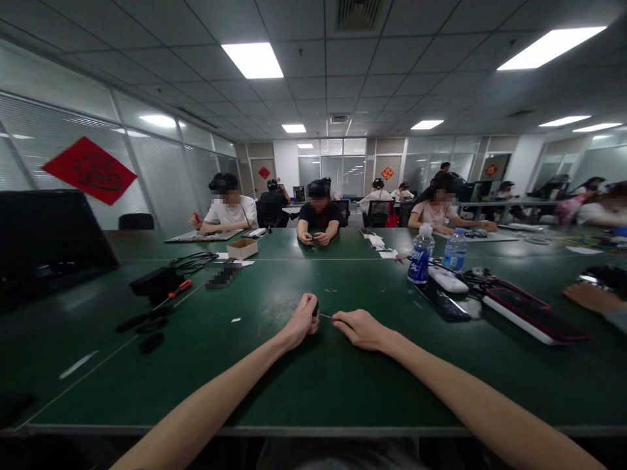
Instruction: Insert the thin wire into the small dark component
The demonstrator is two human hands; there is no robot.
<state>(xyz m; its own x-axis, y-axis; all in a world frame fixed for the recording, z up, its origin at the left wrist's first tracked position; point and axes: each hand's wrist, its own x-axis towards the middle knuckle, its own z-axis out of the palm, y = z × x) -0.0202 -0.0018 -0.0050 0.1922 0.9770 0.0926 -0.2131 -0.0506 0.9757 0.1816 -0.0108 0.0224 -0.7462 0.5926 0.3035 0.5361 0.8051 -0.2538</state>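
Note:
Above the green table (274, 391), my left hand (301, 321) is closed around a small dark object (316, 309), mostly covered by the fingers, so its kind does not show. My right hand (360, 328) is closed in a pinch on a thin grey rod-like piece (325, 316). That piece spans the short gap between the hands and meets the dark object. Both forearms reach in from the near edge. A small white scrap (236, 320) lies to the left of my left hand.
Water bottles (420, 254), a dark flat device (443, 301) and a red-edged case (529, 310) stand or lie at right. Leftward are a cardboard box (241, 249), an orange-handled tool (180, 289), cables and a monitor (49, 241). A co-worker (318, 212) sits opposite.

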